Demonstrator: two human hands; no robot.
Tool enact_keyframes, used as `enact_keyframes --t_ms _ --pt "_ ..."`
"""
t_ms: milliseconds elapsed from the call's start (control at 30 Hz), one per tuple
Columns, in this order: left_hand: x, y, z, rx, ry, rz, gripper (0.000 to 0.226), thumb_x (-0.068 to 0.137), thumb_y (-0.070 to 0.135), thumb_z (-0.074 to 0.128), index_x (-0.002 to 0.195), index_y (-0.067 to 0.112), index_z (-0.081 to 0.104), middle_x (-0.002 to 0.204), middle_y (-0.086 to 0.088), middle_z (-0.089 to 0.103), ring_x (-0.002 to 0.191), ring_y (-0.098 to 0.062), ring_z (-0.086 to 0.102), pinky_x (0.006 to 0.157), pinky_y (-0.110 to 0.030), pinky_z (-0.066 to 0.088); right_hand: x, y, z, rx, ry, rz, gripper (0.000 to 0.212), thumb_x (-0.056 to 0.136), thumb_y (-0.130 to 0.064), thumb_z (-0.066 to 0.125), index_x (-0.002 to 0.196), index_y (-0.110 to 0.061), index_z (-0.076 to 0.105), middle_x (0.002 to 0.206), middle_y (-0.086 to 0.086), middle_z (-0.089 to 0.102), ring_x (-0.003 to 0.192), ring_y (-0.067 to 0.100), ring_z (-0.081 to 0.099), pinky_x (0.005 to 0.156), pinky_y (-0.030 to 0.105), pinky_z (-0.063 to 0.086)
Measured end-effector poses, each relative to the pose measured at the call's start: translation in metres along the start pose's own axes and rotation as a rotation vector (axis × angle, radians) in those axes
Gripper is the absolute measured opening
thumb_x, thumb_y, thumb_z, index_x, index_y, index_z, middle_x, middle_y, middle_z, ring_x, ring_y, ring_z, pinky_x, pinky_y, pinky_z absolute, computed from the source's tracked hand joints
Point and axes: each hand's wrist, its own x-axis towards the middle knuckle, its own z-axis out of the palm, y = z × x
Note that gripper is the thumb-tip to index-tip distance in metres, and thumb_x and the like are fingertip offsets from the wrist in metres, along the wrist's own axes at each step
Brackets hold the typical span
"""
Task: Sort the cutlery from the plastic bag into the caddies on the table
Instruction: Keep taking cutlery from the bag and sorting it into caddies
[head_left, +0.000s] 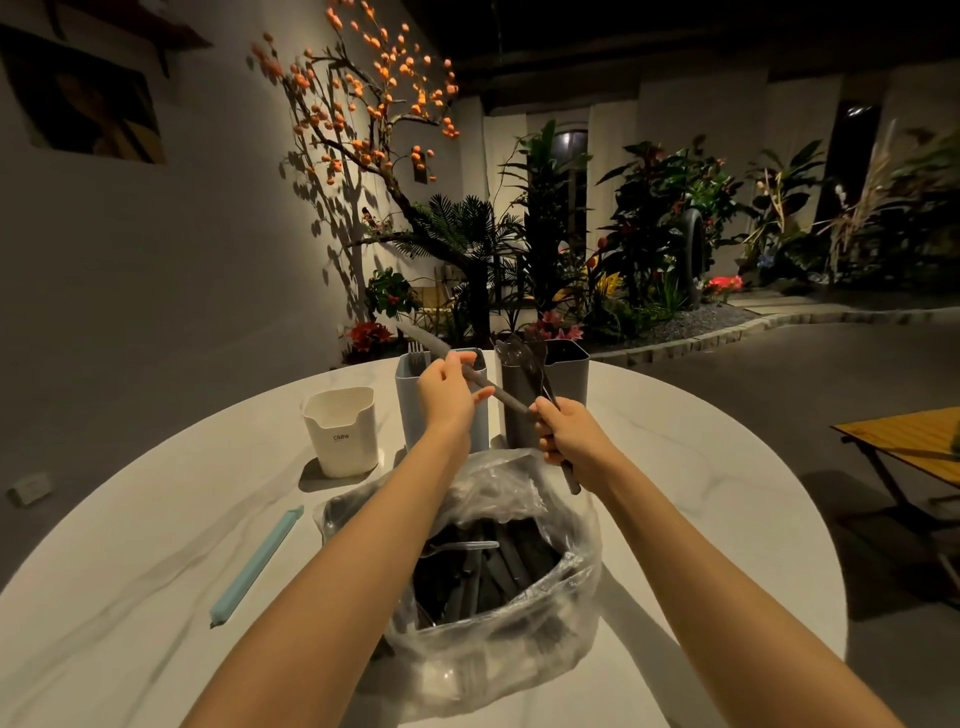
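Cutlery (483, 571), dark, light and stiff plastic by the look, fills the open plastic bag (519, 639) nearest on the table (156, 519). Beyond it, the right hand (569, 441) grips a small bunch by the handles; the left hand (447, 395) pinches one piece (488, 387) mid-shaft, a sound hold. Farthest stand the white (343, 431), blue-grey (410, 400) and dark (566, 379) caddies.

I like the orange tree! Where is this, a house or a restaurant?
Probably a restaurant or café, though I can't be sure: a decorative tree with orange fruit, an indoor garden bed, and cutlery caddies on a round marble table.
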Motion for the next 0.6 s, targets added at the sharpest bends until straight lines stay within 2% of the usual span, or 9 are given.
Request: enact_keyframes --t_ms 67,200,333,400,533,600 --pt "0.005 0.0 0.007 -0.02 0.012 0.046 0.028 0.104 0.022 0.038 0.096 0.01 0.063 0.087 -0.003 0.055 0.077 -0.01 0.055 0.052 -0.013 0.051 0.006 0.002 -0.002 0.039 0.063 -0.044 0.02 0.103 -0.019 0.036 0.088 -0.012 0.048 0.065 0.002 0.04 0.051 0.009 0.032 0.044 0.019 0.03" --pt "0.019 -0.001 0.021 -0.099 0.024 0.095 0.026 0.104 0.021 0.038 0.093 0.013 0.06 0.073 -0.004 0.046 0.064 -0.008 0.05 0.055 -0.016 0.053 0.02 0.001 -0.008 0.097 0.151 -0.074 0.018 0.103 -0.018 0.036 0.09 -0.015 0.048 0.067 0.002 0.049 0.053 0.01 0.04 0.053 0.022 0.039" --pt "0.029 -0.005 0.031 -0.11 -0.014 0.145 0.025 0.104 0.023 0.039 0.094 0.015 0.061 0.074 -0.006 0.058 0.074 -0.014 0.061 0.07 -0.027 0.058 0.031 0.002 -0.013 0.092 0.179 -0.07 0.018 0.104 -0.02 0.035 0.096 -0.013 0.05 0.069 0.002 0.052 0.054 0.009 0.043 0.056 0.022 0.043" --pt "0.037 -0.008 0.037 -0.068 -0.034 0.166 0.025 0.103 0.024 0.041 0.098 0.013 0.062 0.077 -0.005 0.06 0.076 -0.012 0.063 0.07 -0.025 0.057 0.037 0.002 -0.015 0.094 0.179 -0.079 0.019 0.104 -0.019 0.033 0.1 -0.011 0.05 0.069 0.002 0.052 0.054 0.009 0.044 0.055 0.022 0.043" --pt "0.05 -0.02 0.047 0.223 -0.14 0.188 0.023 0.102 0.023 0.046 0.102 0.012 0.066 0.075 0.0 0.057 0.076 -0.011 0.057 0.065 -0.02 0.05 0.045 0.003 -0.018 0.108 0.164 -0.101 0.02 0.104 -0.019 0.033 0.101 -0.011 0.05 0.07 0.002 0.052 0.054 0.009 0.044 0.054 0.021 0.043" --pt "0.054 -0.028 0.051 0.467 -0.224 0.177 0.024 0.1 0.024 0.048 0.109 0.011 0.066 0.083 -0.001 0.061 0.088 -0.017 0.059 0.075 -0.026 0.048 0.048 0.004 -0.019 0.109 0.155 -0.096 0.02 0.104 -0.019 0.033 0.101 -0.012 0.051 0.07 0.002 0.053 0.055 0.008 0.045 0.055 0.021 0.043"
